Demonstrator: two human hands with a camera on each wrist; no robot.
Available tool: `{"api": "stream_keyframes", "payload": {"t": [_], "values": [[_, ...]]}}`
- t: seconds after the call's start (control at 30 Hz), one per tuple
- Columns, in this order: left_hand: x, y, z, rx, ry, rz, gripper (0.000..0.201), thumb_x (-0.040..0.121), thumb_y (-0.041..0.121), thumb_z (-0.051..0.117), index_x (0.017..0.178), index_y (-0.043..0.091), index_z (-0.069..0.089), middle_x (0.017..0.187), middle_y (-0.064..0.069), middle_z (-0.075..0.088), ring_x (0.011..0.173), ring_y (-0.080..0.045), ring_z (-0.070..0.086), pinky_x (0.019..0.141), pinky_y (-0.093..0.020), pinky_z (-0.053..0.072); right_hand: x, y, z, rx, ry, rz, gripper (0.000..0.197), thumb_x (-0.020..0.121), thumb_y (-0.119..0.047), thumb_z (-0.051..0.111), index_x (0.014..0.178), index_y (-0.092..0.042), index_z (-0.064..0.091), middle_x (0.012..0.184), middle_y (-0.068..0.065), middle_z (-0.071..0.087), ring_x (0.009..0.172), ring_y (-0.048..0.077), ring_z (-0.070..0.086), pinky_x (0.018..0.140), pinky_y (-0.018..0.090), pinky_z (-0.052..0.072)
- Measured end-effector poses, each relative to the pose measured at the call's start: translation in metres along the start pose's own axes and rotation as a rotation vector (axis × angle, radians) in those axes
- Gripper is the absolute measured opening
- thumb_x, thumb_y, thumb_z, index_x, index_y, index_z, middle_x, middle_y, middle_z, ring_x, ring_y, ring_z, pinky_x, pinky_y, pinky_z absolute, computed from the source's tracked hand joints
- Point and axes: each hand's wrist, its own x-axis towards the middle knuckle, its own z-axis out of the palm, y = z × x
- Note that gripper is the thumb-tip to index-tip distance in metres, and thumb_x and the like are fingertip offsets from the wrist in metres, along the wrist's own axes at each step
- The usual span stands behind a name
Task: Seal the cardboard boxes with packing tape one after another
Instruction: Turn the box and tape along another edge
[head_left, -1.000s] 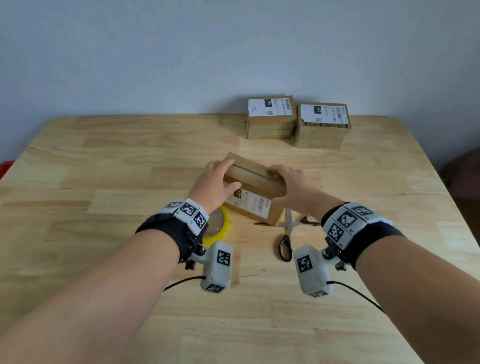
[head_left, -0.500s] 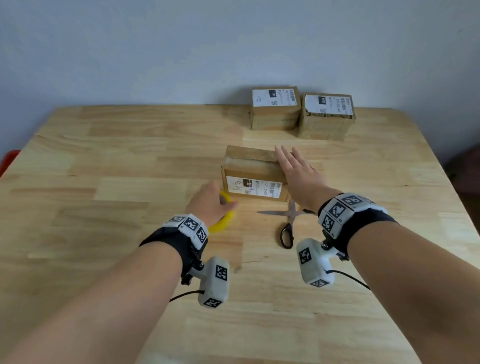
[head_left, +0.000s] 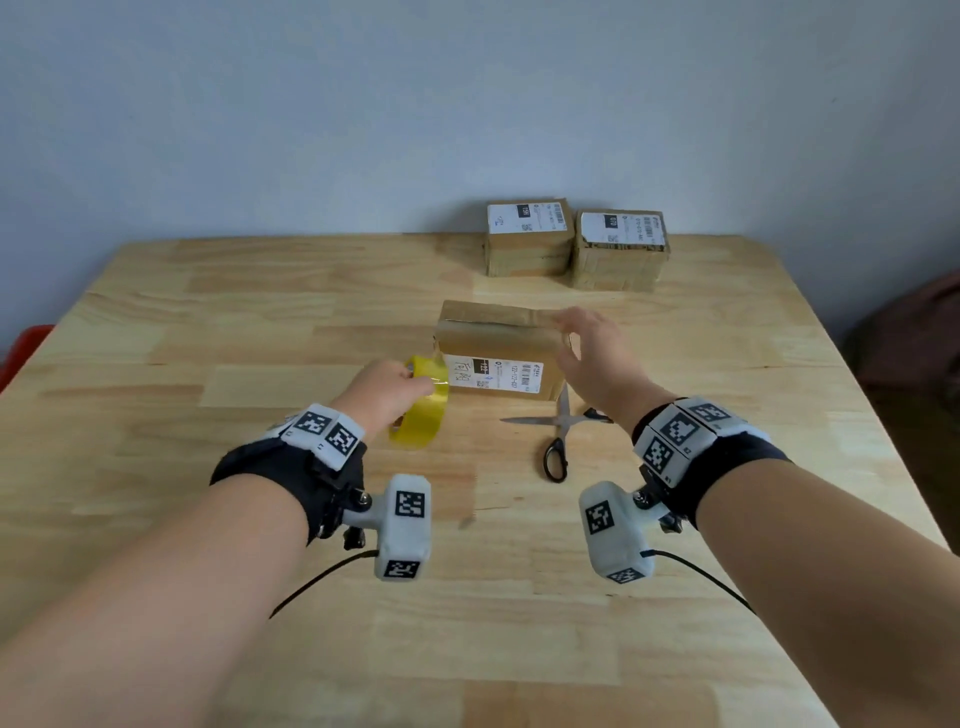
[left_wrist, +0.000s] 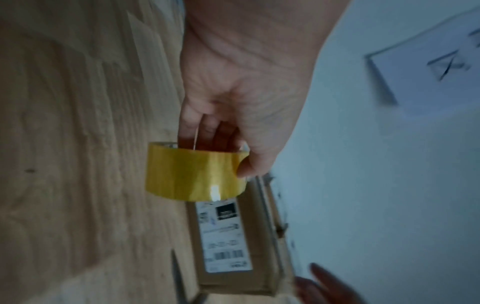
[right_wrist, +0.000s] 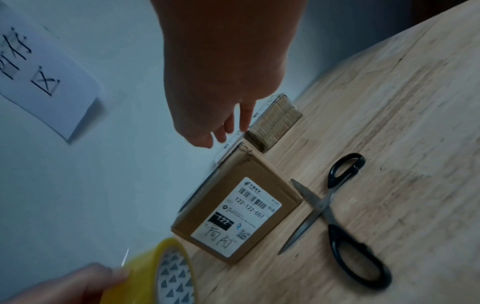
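Note:
A cardboard box (head_left: 493, 343) with a white shipping label facing me lies mid-table; it shows too in the left wrist view (left_wrist: 233, 246) and the right wrist view (right_wrist: 241, 207). My left hand (head_left: 387, 387) grips a yellow roll of packing tape (head_left: 423, 410) lifted off the table just left of the box, fingers through its core (left_wrist: 200, 170). The roll (right_wrist: 155, 273) also shows in the right wrist view. My right hand (head_left: 587, 353) hovers with relaxed fingers over the box's right end, holding nothing (right_wrist: 221, 121).
Black-handled scissors (head_left: 558, 436) lie with blades apart on the wooden table (head_left: 208, 364) just right of the box front. Two more labelled cardboard boxes (head_left: 530, 236) (head_left: 621, 249) stand against the wall at the back. A red object (head_left: 23, 343) sits past the left edge.
The box was set flat on the table and both hands let go. My left hand picked up the tape roll and raised it. My right hand lifted off the box top.

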Motion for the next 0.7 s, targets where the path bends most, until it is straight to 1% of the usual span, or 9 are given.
{"api": "stream_keyframes", "payload": {"t": [0.07, 0.13, 0.2, 0.3, 0.37, 0.43, 0.5, 0.57, 0.7], "values": [[-0.018, 0.019, -0.006, -0.259, -0.044, -0.02, 0.013, 0.092, 0.019, 0.058, 0.085, 0.008, 0.059, 0.078, -0.009, 0.061, 0.067, -0.02, 0.06, 0.058, -0.023, 0.049, -0.013, -0.013, -0.007, 0.139, -0.085, 0.055, 0.033, 0.099, -0.029, 0.047, 0.125, -0.012, 0.056, 0.112, 0.003, 0.062, 0.096, 0.014, 0.058, 0.073, 0.014, 0.045], [-0.033, 0.04, -0.007, -0.446, -0.099, 0.006, 0.016, 0.093, 0.018, 0.059, 0.105, 0.006, 0.061, 0.095, -0.009, 0.069, 0.081, -0.015, 0.067, 0.065, -0.023, 0.056, -0.024, -0.025, -0.011, 0.319, -0.21, 0.07, 0.043, 0.099, -0.043, 0.043, 0.117, -0.009, 0.062, 0.112, 0.009, 0.066, 0.102, 0.022, 0.061, 0.085, 0.029, 0.049], [-0.044, 0.06, -0.002, -0.549, -0.124, 0.06, 0.017, 0.094, 0.017, 0.058, 0.108, 0.007, 0.061, 0.095, -0.007, 0.07, 0.083, -0.015, 0.069, 0.071, -0.026, 0.059, -0.032, -0.037, -0.015, 0.54, -0.288, 0.09, 0.05, 0.097, -0.05, 0.042, 0.119, -0.01, 0.063, 0.114, 0.005, 0.066, 0.11, 0.02, 0.059, 0.096, 0.032, 0.045], [-0.055, 0.084, 0.009, -0.616, -0.157, 0.094, 0.026, 0.097, 0.019, 0.053, 0.115, 0.002, 0.059, 0.105, -0.014, 0.069, 0.096, -0.024, 0.068, 0.086, -0.038, 0.056, -0.037, -0.049, -0.024, 0.709, -0.236, 0.104, 0.044, 0.096, -0.045, 0.049, 0.113, -0.008, 0.065, 0.106, 0.001, 0.065, 0.099, 0.014, 0.059, 0.09, 0.031, 0.044], [-0.06, 0.094, 0.015, -0.539, -0.131, 0.098, 0.034, 0.098, 0.032, 0.05, 0.113, 0.003, 0.061, 0.109, -0.017, 0.068, 0.097, -0.027, 0.067, 0.087, -0.04, 0.055, -0.038, -0.051, -0.035, 0.684, -0.145, 0.118, 0.039, 0.097, -0.035, 0.052, 0.106, 0.001, 0.063, 0.091, 0.008, 0.059, 0.083, 0.018, 0.053, 0.076, 0.034, 0.041], [-0.06, 0.099, 0.016, -0.228, 0.012, 0.149, 0.046, 0.095, 0.048, 0.048, 0.109, 0.007, 0.061, 0.108, -0.013, 0.066, 0.093, -0.024, 0.065, 0.087, -0.04, 0.055, -0.039, -0.047, -0.048, 0.594, -0.107, 0.109, 0.034, 0.098, -0.029, 0.051, 0.105, 0.002, 0.063, 0.089, 0.016, 0.06, 0.078, 0.019, 0.05, 0.068, 0.032, 0.039], [-0.059, 0.102, 0.016, -0.064, 0.143, 0.192, 0.061, 0.089, 0.059, 0.05, 0.125, 0.011, 0.053, 0.12, -0.006, 0.058, 0.105, -0.022, 0.059, 0.095, -0.04, 0.049, -0.042, -0.041, -0.06, 0.503, -0.121, 0.069, 0.03, 0.098, -0.026, 0.049, 0.104, 0.0, 0.064, 0.093, 0.016, 0.064, 0.077, 0.017, 0.052, 0.064, 0.028, 0.039], [-0.058, 0.104, 0.016, -0.148, 0.09, 0.216, 0.069, 0.086, 0.058, 0.055, 0.138, 0.015, 0.043, 0.129, 0.0, 0.051, 0.118, -0.019, 0.051, 0.104, -0.038, 0.041, -0.044, -0.039, -0.07, 0.408, -0.163, 0.033, 0.029, 0.099, -0.027, 0.048, 0.103, -0.002, 0.063, 0.087, 0.009, 0.061, 0.073, 0.015, 0.05, 0.059, 0.024, 0.038], [-0.056, 0.112, 0.017, -0.324, 0.042, 0.31, 0.023, 0.088, 0.032, 0.065, 0.106, 0.017, 0.064, 0.104, 0.001, 0.064, 0.1, -0.015, 0.059, 0.089, -0.025, 0.049, -0.042, -0.04, -0.079, 0.281, -0.211, -0.015, 0.031, 0.098, -0.032, 0.049, 0.103, -0.005, 0.064, 0.082, 0.002, 0.06, 0.072, 0.014, 0.053, 0.06, 0.025, 0.04]]}}
